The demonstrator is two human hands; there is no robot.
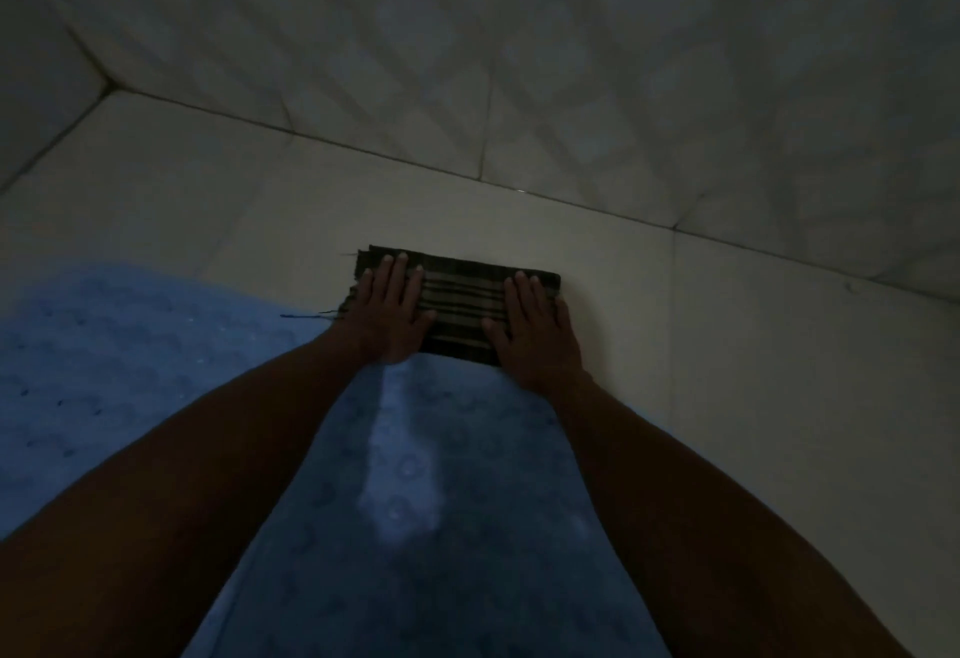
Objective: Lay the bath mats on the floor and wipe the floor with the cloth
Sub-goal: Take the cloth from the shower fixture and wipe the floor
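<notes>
Cloth (464, 306) folded on floor (675, 345) beside blue mat (156, 371); left hand (390, 314), right hand (535, 330) press flat, grip open, fingers straight

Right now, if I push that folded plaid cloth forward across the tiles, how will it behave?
The plaid cloth looks soft and floppy, with frayed threads at its left edge, so it may bunch. Both flat hands, left hand and right hand, should keep it folded. The floor tiles look smooth, so it probably slides easily.
</notes>
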